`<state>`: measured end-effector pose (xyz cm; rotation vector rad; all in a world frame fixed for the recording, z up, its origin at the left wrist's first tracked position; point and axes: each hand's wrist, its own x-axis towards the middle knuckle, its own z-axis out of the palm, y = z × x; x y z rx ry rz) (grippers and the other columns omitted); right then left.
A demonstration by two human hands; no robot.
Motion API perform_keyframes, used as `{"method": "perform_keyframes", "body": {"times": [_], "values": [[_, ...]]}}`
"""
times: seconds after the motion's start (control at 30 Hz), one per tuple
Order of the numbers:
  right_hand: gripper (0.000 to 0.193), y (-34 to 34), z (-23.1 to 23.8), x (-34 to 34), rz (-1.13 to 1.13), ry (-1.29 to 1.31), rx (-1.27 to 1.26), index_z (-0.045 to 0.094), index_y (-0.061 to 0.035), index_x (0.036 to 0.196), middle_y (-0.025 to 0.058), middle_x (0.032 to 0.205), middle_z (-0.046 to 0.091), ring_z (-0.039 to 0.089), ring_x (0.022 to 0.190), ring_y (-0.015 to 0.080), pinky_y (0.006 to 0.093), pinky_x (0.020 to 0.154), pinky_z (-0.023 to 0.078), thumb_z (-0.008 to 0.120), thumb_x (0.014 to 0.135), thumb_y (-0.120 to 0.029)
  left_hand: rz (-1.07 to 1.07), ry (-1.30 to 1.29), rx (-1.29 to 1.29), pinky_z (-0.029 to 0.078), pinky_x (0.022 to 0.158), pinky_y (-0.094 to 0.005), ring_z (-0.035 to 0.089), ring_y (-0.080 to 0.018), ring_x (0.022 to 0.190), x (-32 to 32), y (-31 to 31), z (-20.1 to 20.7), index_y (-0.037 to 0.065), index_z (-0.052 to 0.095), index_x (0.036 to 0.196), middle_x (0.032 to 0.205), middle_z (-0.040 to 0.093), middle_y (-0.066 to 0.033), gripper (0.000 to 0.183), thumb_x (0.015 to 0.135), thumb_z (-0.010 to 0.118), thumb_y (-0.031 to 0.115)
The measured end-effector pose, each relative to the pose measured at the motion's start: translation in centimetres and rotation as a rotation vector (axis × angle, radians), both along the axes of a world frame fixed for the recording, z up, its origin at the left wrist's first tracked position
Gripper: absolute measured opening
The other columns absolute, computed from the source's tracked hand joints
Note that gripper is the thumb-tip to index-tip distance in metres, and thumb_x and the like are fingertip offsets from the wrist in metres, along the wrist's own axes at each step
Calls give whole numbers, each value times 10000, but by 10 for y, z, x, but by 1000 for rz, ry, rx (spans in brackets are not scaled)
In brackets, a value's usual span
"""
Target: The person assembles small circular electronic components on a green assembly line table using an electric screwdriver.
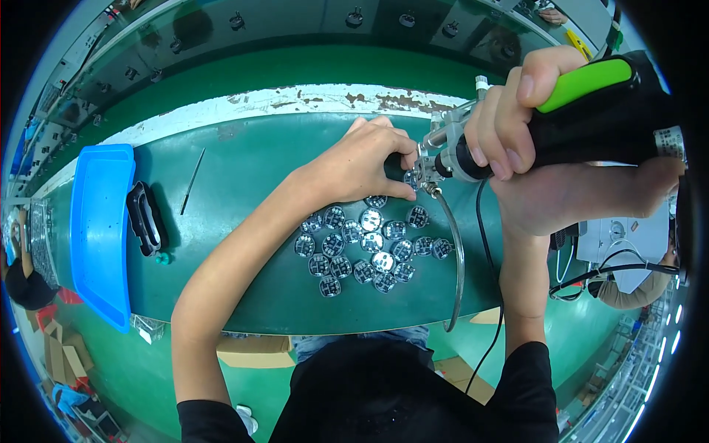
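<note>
My right hand [554, 198] is wrapped round a black electric screwdriver [602, 122] with a green lever, held nearly level, its nose toward the left. A metal fitting [436, 159] sits at that nose, with a clear hose [459, 273] hanging from it. Fingers curled, my left hand [365, 161] pinches a small round part [410, 179] right at the fitting; fingers and fitting partly hide it. Several similar round parts [373, 241], dark with clear rims, lie loosely grouped on the green table [244, 295] just below my left hand.
At the left stand a blue tray [78, 221] and a black open case [146, 221], with a thin dark rod [193, 181] nearby. A black cable [489, 251] hangs at the right, before a light-coloured machine [619, 244]. Small parts [355, 16] stand on the line behind. People sit at both sides.
</note>
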<state>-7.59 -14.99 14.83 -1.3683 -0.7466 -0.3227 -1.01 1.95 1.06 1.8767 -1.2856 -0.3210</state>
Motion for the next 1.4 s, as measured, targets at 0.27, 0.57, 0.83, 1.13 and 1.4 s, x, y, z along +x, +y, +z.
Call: {"method": "perform_keyframes", "body": {"times": [0.27, 0.57, 0.83, 1.13, 1.4], "values": [[1136, 2, -11, 10, 50, -8, 52, 557, -34, 1021, 14, 564, 471, 452, 427, 126, 270, 431, 396, 219, 704, -1072, 3, -15, 13, 391, 981, -399, 559, -254, 1015, 1, -1, -2, 60, 682, 907, 925, 670, -47, 396, 713, 921, 309], [1161, 21, 9, -4, -318, 203, -202, 551, -24, 1008, 11, 571, 475, 451, 433, 124, 262, 445, 386, 192, 693, -1082, 37, -39, -13, 396, 965, -406, 564, -259, 1000, -1, 0, 2, 55, 681, 891, 919, 669, -52, 410, 713, 919, 339], [1065, -7, -3, -11, 214, -119, 126, 543, -23, 1113, -12, 598, 506, 495, 457, 123, 272, 483, 447, 372, 765, -1014, -49, 38, 86, 381, 974, -400, 559, -246, 1044, 3, 2, 13, 72, 611, 883, 937, 635, -18, 424, 713, 926, 298], [1047, 5, 0, -14, 102, -13, 63, 530, -46, 1069, -9, 612, 507, 498, 455, 119, 272, 472, 441, 338, 747, -1024, -58, 28, 52, 371, 971, -385, 554, -237, 1053, 3, 1, 8, 81, 634, 908, 936, 638, -13, 407, 718, 922, 297], [1032, 7, 2, -23, -3, 84, 16, 519, -67, 1029, -6, 624, 507, 501, 454, 116, 272, 463, 436, 307, 731, -1033, -48, 24, 40, 367, 962, -386, 547, -235, 1036, 3, 3, 6, 84, 626, 906, 922, 626, -10, 406, 722, 920, 293]]}}
